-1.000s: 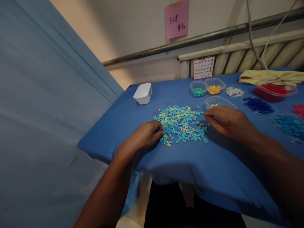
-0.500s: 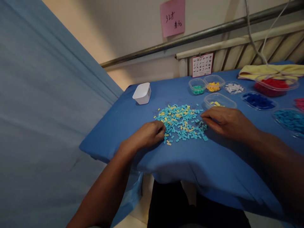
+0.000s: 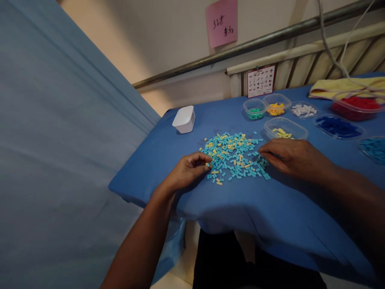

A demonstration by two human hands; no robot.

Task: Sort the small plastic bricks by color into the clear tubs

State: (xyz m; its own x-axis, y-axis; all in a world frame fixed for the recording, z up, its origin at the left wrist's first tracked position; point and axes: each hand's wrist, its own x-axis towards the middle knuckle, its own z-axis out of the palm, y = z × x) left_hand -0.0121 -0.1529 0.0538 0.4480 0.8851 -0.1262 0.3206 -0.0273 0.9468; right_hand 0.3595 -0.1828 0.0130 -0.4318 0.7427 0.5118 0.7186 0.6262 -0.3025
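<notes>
A loose pile of small turquoise and yellow building bricks (image 3: 233, 150) lies on the blue-covered table (image 3: 144, 160). At the pile's left edge my left hand (image 3: 190, 170) has thumb and index finger pinched on a small yellow brick (image 3: 207, 164). My right hand (image 3: 290, 155) rests at the right edge of the pile, its fingers pressed together; whatever they hold, if anything, is hidden. Just behind that hand stands a clear tub (image 3: 287, 127) with a few yellow bricks in it.
A white tub (image 3: 184, 119) stands at the back left. Along the back right are clear tubs of green (image 3: 255, 113), orange-yellow (image 3: 276, 108), white (image 3: 303, 110), dark blue (image 3: 338, 126), red (image 3: 359, 105) and turquoise pieces (image 3: 374, 149). A blue curtain (image 3: 60, 140) hangs at the left.
My left hand has turned and its curled fingers have parted slightly, showing a yellow brick at the fingertips. My right hand stays near the pile's right edge. The view has shifted slightly left.
</notes>
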